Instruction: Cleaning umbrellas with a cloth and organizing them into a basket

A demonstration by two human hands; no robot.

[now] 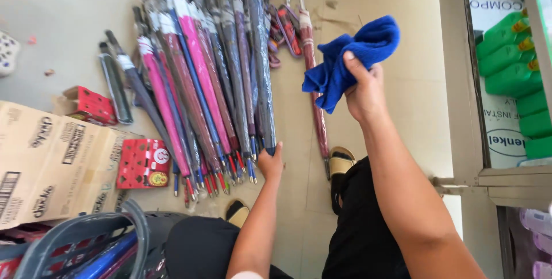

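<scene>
Left hand [270, 164]: fingers closed on the tip end of a dark folded umbrella [260, 54] lying at the right edge of the row on the floor.
Right hand [362, 86]: raised, gripping a bunched blue cloth [351, 60].
Basket [80, 239]: grey, lower left, cut off by the frame; blue and red items inside, hard to identify.
Umbrella row [195, 83]: well over a dozen, overlapping; exact count unclear.
Apart: one maroon umbrella [313, 89], partly behind the cloth.
Boxes: one brown carton [52, 164], two red boxes [141, 164].
Bottles [509, 49]: green, on a shelf, cropped.

Grey folded umbrella [260, 54] flat on floor; blue cloth [351, 60] bunched, raised.
</scene>
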